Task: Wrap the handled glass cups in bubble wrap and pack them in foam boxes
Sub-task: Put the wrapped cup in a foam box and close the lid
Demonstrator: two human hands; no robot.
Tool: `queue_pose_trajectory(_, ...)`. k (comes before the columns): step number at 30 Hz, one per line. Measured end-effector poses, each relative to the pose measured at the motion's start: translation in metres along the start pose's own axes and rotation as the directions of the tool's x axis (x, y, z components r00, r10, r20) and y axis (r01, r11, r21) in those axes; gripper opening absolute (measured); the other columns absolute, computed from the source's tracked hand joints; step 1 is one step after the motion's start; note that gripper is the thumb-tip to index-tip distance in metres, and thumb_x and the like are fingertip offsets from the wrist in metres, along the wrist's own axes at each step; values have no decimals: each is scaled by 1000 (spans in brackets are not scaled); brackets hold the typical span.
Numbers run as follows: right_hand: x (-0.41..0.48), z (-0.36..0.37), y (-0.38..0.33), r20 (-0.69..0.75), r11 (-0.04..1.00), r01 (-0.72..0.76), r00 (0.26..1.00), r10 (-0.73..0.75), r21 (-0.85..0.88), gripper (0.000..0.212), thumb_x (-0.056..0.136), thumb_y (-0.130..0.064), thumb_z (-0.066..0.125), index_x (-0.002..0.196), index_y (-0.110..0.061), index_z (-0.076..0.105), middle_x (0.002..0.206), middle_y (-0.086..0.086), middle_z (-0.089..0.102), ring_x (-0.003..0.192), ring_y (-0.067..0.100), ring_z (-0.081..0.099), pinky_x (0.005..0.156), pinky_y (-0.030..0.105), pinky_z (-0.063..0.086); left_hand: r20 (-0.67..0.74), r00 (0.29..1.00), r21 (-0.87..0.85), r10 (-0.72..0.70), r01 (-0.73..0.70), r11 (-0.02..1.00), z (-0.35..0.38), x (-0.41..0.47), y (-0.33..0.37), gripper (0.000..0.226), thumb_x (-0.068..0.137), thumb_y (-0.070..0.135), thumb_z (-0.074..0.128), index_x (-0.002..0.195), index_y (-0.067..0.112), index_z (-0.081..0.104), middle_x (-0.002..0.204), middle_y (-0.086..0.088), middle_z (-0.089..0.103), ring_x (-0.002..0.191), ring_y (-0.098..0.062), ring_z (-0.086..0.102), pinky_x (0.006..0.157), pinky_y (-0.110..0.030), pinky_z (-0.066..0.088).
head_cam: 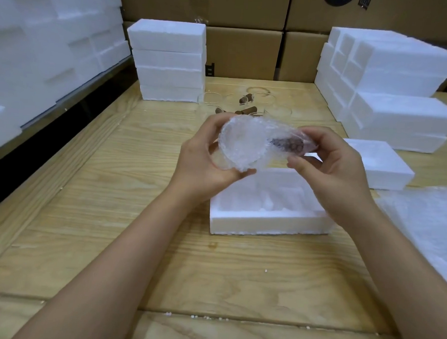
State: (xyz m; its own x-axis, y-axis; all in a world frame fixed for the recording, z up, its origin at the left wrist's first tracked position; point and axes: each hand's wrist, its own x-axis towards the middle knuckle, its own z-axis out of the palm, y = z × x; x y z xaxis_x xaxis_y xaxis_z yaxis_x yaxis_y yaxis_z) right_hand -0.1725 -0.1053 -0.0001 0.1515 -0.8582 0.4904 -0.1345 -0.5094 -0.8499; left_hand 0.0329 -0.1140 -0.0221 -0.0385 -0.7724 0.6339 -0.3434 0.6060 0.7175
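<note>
**Q:** Where is the cup?

**A:** Centre of frame. My left hand [205,155] grips the body of the wrapped cup [242,144]. Its handle [287,144] points right, where my right hand [338,175] pinches the wrap [271,127] over it.

**Q:** What does the next move turn on?

**A:** The long axis runs left to right, held over the open box [266,219] at lower centre. I judge both hands equally near it, so the cup should go straight down.
</note>
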Motion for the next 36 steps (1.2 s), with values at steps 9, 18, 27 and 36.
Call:
queue_pose_trajectory(9, 5, -7, -1, -123, 996, -30, 992, 19, -85, 16, 89, -18, 63, 93, -34, 64, 67, -15, 62, 53, 8, 55, 61, 19, 49, 207, 965, -143, -158, 190, 971, -9, -1, 19, 94, 64, 29, 85, 140, 48, 33, 144, 35, 34, 130, 18, 31, 101, -32, 47)
queue_pose_trajectory(18, 9, -4, -6, -148, 960, -269, 949, 277, 77, 25, 91, -30, 63, 74, -12, 68, 52, -5, 53, 45, 8, 42, 39, 18, 35, 247, 936, -310, -252, 322, 894, -12, 5, 19, 72, 62, 74, 66, 122, 36, 58, 102, -7, 69, 76, -31, 62, 61, -28, 53)
queue_pose_trajectory(27, 11, 0, -5, -122, 901, -434, 894, 431, 4, 44, 91, -36, 62, 58, -8, 53, 44, -5, 49, 37, 9, 36, 34, 18, 29, 167, 933, -280, -319, 355, 892, -11, 6, 15, 39, 81, 59, 53, 94, 27, 71, 61, 2, 63, 44, -16, 57, 41, -24, 44)
queue_pose_trajectory(36, 10, -2, -5, -25, 910, -404, 913, 407, 93, 24, 92, -25, 62, 75, -7, 61, 51, -5, 56, 45, 7, 43, 40, 17, 35, 210, 925, -410, -318, 378, 830, -17, 7, 16, 17, 81, 17, 58, 97, 13, 60, 81, 5, 62, 69, -11, 54, 59, -25, 41)
